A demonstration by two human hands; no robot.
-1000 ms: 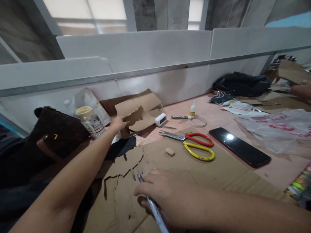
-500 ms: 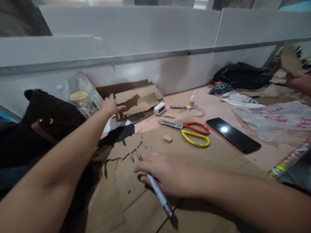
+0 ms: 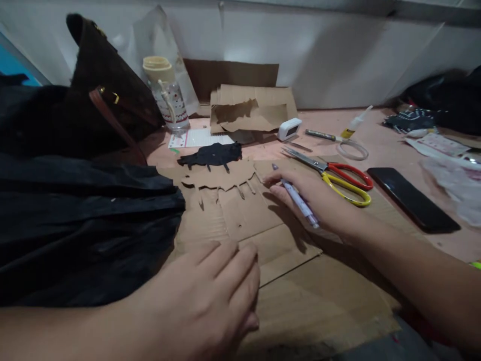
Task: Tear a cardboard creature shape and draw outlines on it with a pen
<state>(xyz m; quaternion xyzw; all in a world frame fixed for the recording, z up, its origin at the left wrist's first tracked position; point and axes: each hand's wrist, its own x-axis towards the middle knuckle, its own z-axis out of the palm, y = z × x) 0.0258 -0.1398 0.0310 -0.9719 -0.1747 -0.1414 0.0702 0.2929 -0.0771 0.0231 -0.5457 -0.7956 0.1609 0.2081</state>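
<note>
My left hand [image 3: 205, 301] lies flat, fingers together, on the near part of a big brown cardboard sheet [image 3: 285, 260]. My right hand [image 3: 306, 198] rests on the same sheet farther back, closed round a pen [image 3: 296, 198] whose tip points up and left. The sheet's far left edge is cut into a jagged outline [image 3: 221, 178]. A black cut-out shape [image 3: 212, 154] lies just beyond it. Red and yellow scissors [image 3: 338, 175] lie right of my right hand.
A dark bag [image 3: 86, 100] and black cloth [image 3: 82, 225] fill the left. At the wall stand a bottle [image 3: 167, 93] and torn cardboard pieces [image 3: 250, 108]. A white gadget [image 3: 289, 129], glue bottle [image 3: 355, 125], tape ring [image 3: 351, 149] and phone [image 3: 413, 199] lie right.
My left hand let go of the torn cardboard at the wall and came back to lie on the near sheet. The view dropped lower and shifted left. My right hand kept the pen.
</note>
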